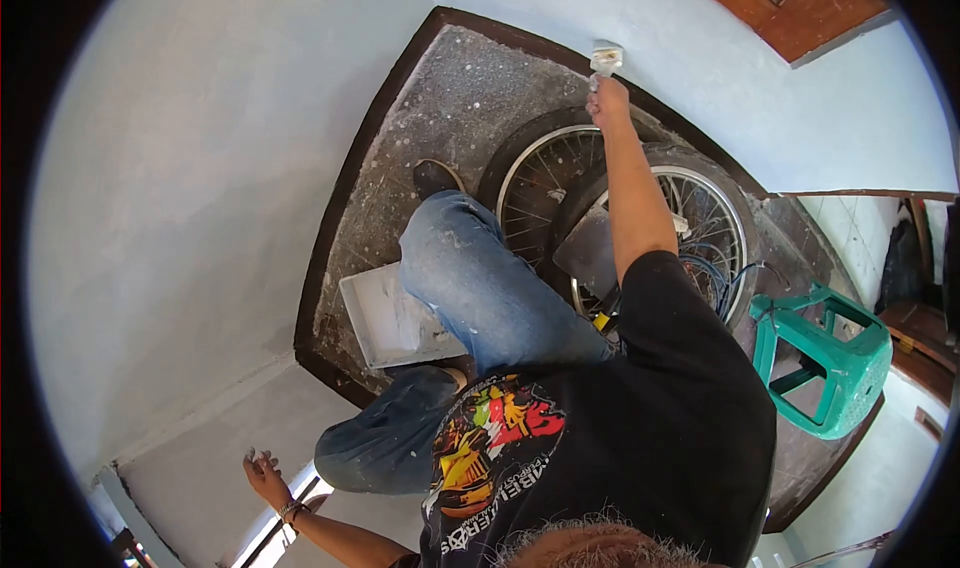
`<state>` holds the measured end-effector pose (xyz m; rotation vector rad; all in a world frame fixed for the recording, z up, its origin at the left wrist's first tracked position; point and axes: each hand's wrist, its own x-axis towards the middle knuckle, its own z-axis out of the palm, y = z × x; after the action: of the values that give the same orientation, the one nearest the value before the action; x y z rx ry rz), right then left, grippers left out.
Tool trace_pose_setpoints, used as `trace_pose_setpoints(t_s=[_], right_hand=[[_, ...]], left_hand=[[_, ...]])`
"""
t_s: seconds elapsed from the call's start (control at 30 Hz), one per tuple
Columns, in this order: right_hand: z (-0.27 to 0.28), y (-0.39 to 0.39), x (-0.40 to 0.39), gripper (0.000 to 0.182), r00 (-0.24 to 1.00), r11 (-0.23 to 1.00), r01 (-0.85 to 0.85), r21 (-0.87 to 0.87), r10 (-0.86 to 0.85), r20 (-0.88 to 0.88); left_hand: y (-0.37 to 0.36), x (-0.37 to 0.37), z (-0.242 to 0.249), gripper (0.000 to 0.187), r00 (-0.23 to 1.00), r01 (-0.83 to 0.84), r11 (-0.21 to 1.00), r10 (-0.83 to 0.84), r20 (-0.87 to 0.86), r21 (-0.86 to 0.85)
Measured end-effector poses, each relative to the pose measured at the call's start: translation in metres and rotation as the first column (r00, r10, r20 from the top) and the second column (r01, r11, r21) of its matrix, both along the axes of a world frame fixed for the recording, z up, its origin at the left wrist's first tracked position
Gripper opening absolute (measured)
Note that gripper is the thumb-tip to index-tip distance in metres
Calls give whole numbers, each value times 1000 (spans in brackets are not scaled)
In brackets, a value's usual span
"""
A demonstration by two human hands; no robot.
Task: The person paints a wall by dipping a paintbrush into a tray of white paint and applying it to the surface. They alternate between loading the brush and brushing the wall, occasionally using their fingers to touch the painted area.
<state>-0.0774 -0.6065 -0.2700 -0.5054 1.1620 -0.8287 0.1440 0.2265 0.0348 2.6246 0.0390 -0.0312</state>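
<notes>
My right hand is closed round the handle of a paint brush, whose pale, paint-covered head is against or very near the light wall just above the dark skirting. Low at the left, my left hand is held out away from my body with its fingers apart and nothing in it; paint marks the fingertips. A white tray with whitish paint in it sits on the floor beside my bent knee, partly hidden by my leg.
Two spoked wheels lie on the speckled floor under my right arm, with cables around them. A green plastic stool lies on its side at the right. Brown wooden framing crosses the upper right wall.
</notes>
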Motion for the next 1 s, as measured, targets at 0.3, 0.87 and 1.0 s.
trace_pose_setpoints(t_s=[0.3, 0.87, 1.0], right_hand=[[-56, -30, -118, 42, 168, 794, -604, -66, 46, -985], [-69, -12, -106, 9, 908, 910, 403, 99, -411, 85], [-38, -26, -15, 16, 975, 982, 188, 27, -190, 118]], left_hand=[[-2, -4, -29, 35, 994, 21, 1000, -20, -112, 5], [29, -7, -42, 37, 996, -23, 999, 21, -89, -30], [22, -14, -26, 35, 999, -8, 1000, 7, -50, -19]])
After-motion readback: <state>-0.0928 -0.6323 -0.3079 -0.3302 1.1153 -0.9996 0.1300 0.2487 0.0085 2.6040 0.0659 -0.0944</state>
